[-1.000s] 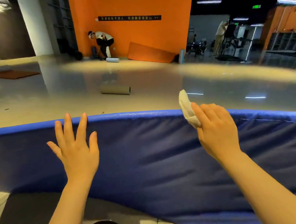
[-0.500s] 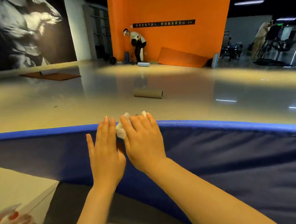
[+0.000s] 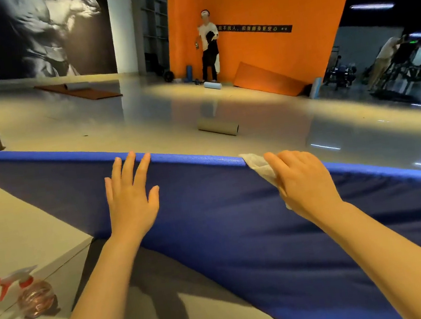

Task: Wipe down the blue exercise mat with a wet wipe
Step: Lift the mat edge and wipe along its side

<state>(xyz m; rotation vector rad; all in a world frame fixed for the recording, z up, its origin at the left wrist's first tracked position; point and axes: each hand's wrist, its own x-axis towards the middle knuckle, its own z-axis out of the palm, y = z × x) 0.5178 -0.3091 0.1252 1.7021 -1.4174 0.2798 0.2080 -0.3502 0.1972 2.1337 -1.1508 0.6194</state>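
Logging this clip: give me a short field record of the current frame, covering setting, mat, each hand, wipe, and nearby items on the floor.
setting: gym floor, orange wall behind
mat: blue exercise mat, spread in front of the person
left hand: open, fingers straight, flat on the mat by its far edge
right hand: grips the wet wipe against the mat's far edge
hands: apart
nearby: spray bottle with red trigger on the floor at left; grey roll lying beyond the mat
bystander: a person stands by the orange wall

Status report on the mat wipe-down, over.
Left hand flat on the blue exercise mat, fingers straight. Right hand grips the wet wipe at the mat's far edge. Nothing on the mat in the way.
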